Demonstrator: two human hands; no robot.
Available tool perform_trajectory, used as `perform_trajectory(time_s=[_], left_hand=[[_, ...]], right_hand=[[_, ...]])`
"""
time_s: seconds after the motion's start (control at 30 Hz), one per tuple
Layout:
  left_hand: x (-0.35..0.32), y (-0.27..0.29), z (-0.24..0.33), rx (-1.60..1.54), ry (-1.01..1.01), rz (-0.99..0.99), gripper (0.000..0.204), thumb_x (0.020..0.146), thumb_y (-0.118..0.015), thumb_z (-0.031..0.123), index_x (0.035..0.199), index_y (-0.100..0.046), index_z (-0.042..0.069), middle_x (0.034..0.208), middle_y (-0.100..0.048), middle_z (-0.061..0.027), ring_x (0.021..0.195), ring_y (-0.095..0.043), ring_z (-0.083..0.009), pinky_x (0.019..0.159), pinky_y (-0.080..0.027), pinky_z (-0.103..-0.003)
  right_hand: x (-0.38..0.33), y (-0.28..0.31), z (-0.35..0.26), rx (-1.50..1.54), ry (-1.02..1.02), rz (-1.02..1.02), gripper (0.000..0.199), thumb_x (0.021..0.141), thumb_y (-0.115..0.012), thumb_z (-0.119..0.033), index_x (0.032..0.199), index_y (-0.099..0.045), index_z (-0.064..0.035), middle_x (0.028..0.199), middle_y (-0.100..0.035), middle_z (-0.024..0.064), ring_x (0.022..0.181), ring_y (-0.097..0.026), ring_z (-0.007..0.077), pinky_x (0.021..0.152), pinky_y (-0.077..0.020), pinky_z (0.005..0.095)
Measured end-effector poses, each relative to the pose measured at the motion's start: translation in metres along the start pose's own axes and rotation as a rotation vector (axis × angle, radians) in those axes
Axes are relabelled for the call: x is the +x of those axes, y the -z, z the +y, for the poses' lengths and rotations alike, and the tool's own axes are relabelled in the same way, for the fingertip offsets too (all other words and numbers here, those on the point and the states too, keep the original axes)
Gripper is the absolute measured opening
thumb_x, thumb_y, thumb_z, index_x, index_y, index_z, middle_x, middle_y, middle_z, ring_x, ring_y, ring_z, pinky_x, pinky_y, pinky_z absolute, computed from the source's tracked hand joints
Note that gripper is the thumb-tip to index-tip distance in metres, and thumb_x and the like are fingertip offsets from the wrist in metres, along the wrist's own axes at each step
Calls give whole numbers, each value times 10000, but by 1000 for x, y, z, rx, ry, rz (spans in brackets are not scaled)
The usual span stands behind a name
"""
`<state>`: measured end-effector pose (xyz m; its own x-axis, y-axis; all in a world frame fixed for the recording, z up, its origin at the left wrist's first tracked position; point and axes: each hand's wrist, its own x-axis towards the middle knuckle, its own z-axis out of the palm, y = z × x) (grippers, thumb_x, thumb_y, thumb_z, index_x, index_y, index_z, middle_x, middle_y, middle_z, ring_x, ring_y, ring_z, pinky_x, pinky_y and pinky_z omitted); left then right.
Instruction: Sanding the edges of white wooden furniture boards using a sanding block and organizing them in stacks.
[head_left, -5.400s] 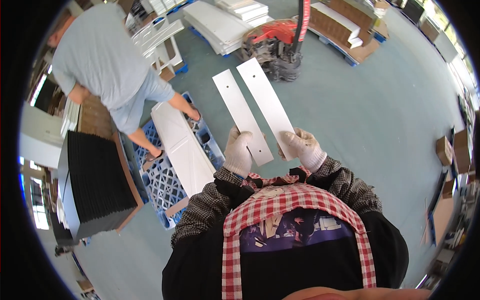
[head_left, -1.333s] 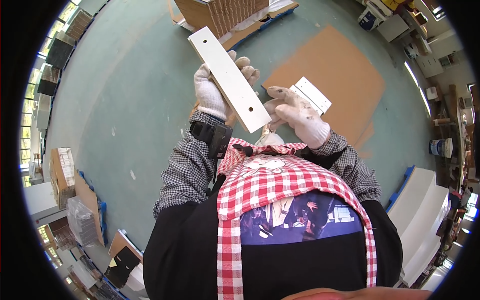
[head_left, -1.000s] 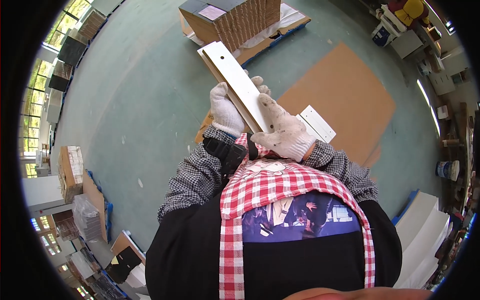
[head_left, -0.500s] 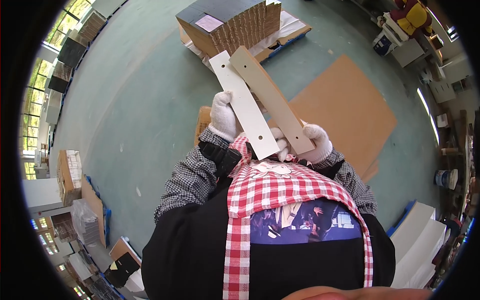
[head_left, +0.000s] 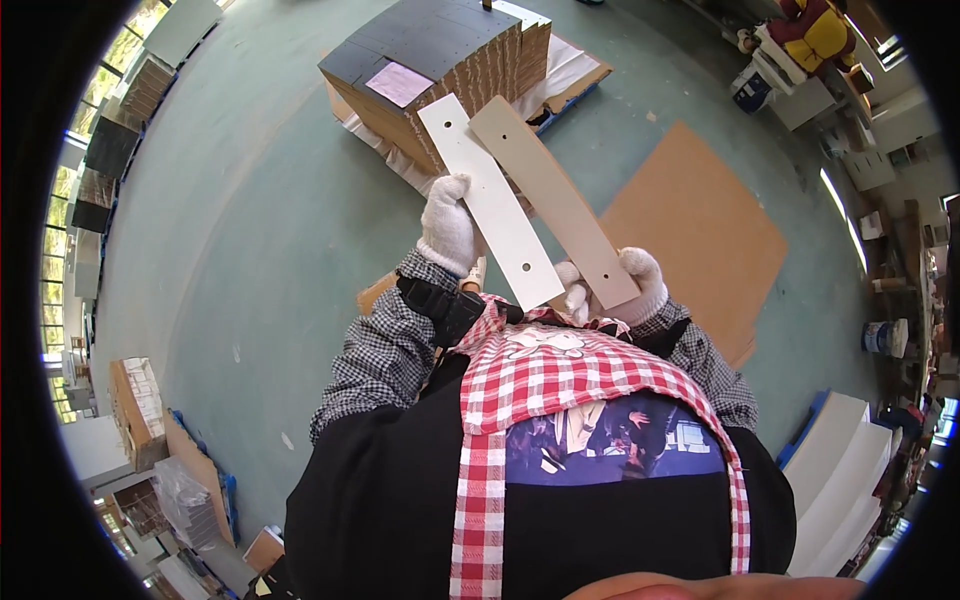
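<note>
My left hand, in a white knit glove, is closed on the edge of a narrow white board with a hole near each end. In the same kind of glove, my right hand grips the lower end of a second, off-white board, its thumb on the near face and fingers behind. This one also has a small hole near each end and a brown side edge. Both boards slant from upper left to lower right in front of my apron, their upper ends close together. The left hand's fingers are mostly hidden behind its board.
Ahead stands a stack of dark-topped panels on a pallet, with a pinkish paper sheet on top. A large brown sheet lies on the floor at the right. White panels are at the lower right; a seated person is at the far right.
My view has shifted, and the panel stack now appears nearer and lower left. The off-white board has moved slightly right, widening the gap between the boards. Both hands keep their hold.
</note>
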<state>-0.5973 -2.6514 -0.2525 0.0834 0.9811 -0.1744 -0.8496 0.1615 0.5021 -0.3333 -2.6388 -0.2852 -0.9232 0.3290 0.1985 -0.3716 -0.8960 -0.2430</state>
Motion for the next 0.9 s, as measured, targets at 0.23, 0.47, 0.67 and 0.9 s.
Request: perform_trajectory(time_s=[0.23,0.47,0.67,0.9], left_hand=[[83,26,94,57,15,58,518,798,-491,290,1219,-502,-11,1095,-631,-172,1008,-638,-321,946,-512,-467],[135,50,143,43,16,96,526,812,-482,312,1236,-479,0,1092,-619,-167,1006,-637,-322,943,-506,-474],[156,53,153,82,15,101,546,821,-484,322,1263,-470,2,1140,-608,-171,1027,-631,-320,959,-497,-472],[181,39,150,5,131,-40,596,826,-490,332,1304,-442,-20,1183,-588,-196,1082,-607,-343,983,-480,-477]], right_hand=[[116,12,-37,105,60,-22,638,963,-437,-369,1401,-365,90,1379,-447,316,1123,-585,428,872,-521,486],[170,40,-67,110,65,-29,649,979,-428,-387,1408,-339,92,1366,-430,342,1154,-563,447,881,-535,518],[178,40,-75,195,18,-17,580,979,-434,-305,1413,-342,69,1386,-407,347,1162,-549,478,857,-511,569],[178,39,-101,313,-31,181,536,939,-519,-229,1399,-386,11,1267,-490,303,1031,-595,462,776,-504,543]])
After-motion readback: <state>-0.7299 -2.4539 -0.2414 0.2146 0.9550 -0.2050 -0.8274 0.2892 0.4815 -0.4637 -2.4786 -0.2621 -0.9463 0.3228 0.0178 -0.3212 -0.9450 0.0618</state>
